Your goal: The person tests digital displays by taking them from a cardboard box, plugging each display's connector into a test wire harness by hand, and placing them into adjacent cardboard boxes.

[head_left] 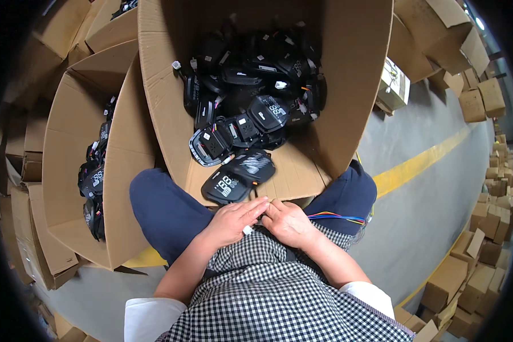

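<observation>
My left hand (237, 221) and my right hand (287, 222) meet over my lap, fingertips touching. The left fingers are pressed together, and what they grip is hidden; a small white plug (247, 230) shows just below that hand. My right fingers are curled closed around a bundle of thin wires (336, 216), blue, red and yellow, which trails over my right thigh. Just beyond my hands, a black display unit with pale segment markings (226, 187) lies on a carton flap. Another black unit (253, 165), slightly smeared, leans against it.
A large open carton (353, 74) stands between my knees, with a heap of black units (256, 65) and white plugs inside. At the left, a second carton (62, 142) holds more units. Stacked cartons (461, 285) line the right side, beyond a yellow floor line (422, 162).
</observation>
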{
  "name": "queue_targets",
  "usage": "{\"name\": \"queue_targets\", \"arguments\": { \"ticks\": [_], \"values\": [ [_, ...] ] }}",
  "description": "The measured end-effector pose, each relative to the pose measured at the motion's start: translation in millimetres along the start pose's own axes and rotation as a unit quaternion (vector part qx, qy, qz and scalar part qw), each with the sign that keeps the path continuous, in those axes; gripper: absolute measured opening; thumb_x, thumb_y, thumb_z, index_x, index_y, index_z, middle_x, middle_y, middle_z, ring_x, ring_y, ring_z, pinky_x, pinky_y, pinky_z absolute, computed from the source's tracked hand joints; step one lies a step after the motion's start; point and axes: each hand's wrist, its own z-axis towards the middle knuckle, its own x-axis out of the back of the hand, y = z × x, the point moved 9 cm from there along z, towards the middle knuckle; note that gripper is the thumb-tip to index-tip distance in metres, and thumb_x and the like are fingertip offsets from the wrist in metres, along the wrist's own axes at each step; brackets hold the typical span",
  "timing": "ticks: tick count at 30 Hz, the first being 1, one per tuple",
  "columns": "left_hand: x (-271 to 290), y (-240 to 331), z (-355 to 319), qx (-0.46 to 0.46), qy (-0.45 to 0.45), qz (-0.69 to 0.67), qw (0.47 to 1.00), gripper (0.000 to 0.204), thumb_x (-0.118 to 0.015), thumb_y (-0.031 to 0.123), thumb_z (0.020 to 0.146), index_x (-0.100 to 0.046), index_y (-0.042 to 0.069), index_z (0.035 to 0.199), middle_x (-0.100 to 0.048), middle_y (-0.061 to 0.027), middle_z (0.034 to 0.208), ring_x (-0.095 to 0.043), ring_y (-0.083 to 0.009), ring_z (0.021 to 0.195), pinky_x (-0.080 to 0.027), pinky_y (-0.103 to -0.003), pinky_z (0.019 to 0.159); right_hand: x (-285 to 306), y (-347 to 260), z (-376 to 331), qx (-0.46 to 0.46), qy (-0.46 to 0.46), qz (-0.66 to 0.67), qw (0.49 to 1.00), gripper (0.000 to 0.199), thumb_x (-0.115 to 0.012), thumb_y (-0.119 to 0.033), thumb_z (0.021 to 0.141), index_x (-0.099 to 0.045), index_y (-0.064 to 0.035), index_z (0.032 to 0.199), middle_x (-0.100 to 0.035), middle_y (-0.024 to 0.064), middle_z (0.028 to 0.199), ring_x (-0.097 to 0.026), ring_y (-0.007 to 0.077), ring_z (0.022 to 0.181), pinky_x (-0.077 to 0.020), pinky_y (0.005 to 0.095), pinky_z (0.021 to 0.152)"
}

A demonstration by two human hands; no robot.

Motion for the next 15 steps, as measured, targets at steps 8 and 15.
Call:
{"name": "queue_targets", "arguments": {
  "ticks": [8, 15],
  "values": [
    [0.0, -25.6, -12.6, 0.112, 0.046, -0.121, 0.985, 0.034, -0.066, 0.000, 0.083, -0.064, 0.005, 0.117, -0.060, -0.0100, 0.096, -0.061, -0.0223, 0.085, -0.050, -0.031, 0.075, 22.6, 34.6, -32.0, -0.175, 0.092, 0.395, 0.897, 0.011, -0.062, -0.010, 0.088, -0.066, 0.0003, 0.090, -0.063, 0.0150, 0.119, -0.064, 0.0305, 0.093, -0.0513, 0.0354, 0.080],
    [4.6, -32.1, -13.1, 0.122, 0.092, -0.153, 0.976, 0.022, -0.064, 0.007, 0.089, -0.066, 0.004, 0.111, -0.060, -0.0076, 0.088, -0.059, -0.0201, 0.082, -0.048, -0.029, 0.073, 6.0, 50.3, -42.4, -0.338, 0.096, 0.342, 0.872, 0.018, -0.058, -0.018, 0.094, -0.068, -0.0029, 0.092, -0.067, 0.0119, 0.070, -0.064, 0.0253, 0.059, -0.0484, 0.0331, 0.056]
  ]
}}
